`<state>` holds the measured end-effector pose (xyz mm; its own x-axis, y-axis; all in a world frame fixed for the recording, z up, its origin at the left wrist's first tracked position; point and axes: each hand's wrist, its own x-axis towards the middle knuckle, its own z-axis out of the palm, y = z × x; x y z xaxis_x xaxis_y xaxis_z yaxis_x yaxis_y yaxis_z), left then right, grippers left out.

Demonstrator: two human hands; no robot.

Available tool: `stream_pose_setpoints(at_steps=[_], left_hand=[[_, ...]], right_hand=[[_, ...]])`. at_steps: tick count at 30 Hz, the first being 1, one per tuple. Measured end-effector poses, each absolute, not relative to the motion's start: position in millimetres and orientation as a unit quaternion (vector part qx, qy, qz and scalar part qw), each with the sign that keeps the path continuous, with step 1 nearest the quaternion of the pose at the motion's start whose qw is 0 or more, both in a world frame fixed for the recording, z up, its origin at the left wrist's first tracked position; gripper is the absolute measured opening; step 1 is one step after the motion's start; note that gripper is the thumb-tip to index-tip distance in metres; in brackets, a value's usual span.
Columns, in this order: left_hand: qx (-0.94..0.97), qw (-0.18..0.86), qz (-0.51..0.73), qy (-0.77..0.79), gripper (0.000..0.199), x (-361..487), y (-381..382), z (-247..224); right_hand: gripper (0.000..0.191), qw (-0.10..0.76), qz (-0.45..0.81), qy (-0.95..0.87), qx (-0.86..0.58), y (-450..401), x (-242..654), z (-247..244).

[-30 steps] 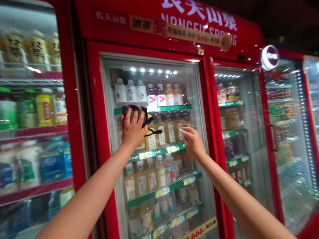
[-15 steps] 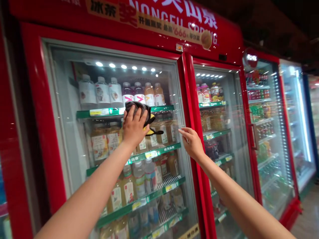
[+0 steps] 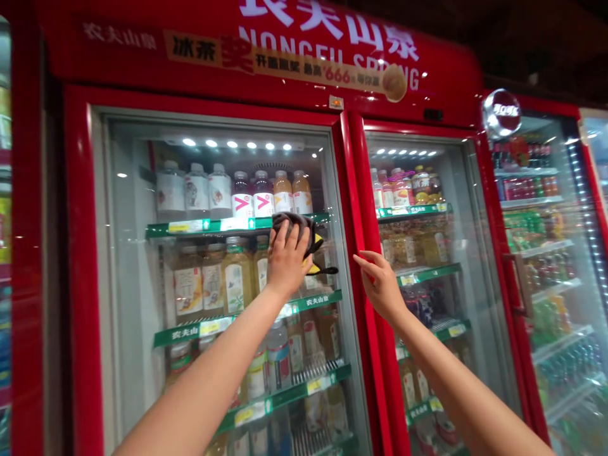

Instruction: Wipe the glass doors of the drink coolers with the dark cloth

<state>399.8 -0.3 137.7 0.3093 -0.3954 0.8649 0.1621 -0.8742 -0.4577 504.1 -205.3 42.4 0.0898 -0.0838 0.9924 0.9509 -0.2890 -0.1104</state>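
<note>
My left hand point(image 3: 289, 263) presses a dark grey cloth point(image 3: 292, 223) with yellow and black trim against the glass door point(image 3: 128, 285) of a red drinks fridge. Its fingers lie spread over the cloth, and a black loop hangs out to the right. To the right, my right hand point(image 3: 380, 285) is at the red door frame point(image 3: 349, 209) between the two doors. Its index finger points left and the other fingers are partly bent, with nothing visible in them. Whether its fingertips touch the frame I cannot tell.
Behind the glass, bottles point(image 3: 237, 278) stand on shelves with green edge strips point(image 3: 190, 332). A second glass door point(image 3: 479, 253) adjoins on the right, then another fridge point(image 3: 546, 253) with a vertical handle point(image 3: 520, 285). Part of another fridge point(image 3: 28, 253) is at the far left.
My left hand and the cloth have slid right and slightly down across the glass. The right hand stays by the door frame. The view has shifted a little.
</note>
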Motion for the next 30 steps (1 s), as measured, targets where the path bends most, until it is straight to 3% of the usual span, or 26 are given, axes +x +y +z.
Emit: stream_pose_setpoints(at_steps=[6,12,18,23,30], left_hand=[[-0.799,0.308,-0.481,0.189,0.067,425.6,-28.6,136.2],[-0.786,0.257,-0.557,0.083,0.062,439.5,-55.9,157.4],[-0.801,0.274,-0.521,0.105,0.065,448.1,-62.6,166.3],[-0.760,0.224,-0.610,0.004,0.066,441.8,-58.6,176.1],[-0.790,0.271,-0.546,0.066,0.067,451.6,-64.1,178.5]], right_hand=[[0.039,0.470,-0.543,-0.411,-0.562,-219.0,510.4,47.5],[0.039,0.463,-0.549,-0.427,-0.549,-239.0,514.6,58.5],[0.041,0.474,-0.547,-0.431,-0.539,-245.7,521.3,72.5],[0.045,0.477,-0.551,-0.445,-0.520,-249.3,521.4,75.3],[0.042,0.488,-0.546,-0.446,-0.515,-248.0,523.1,86.0]])
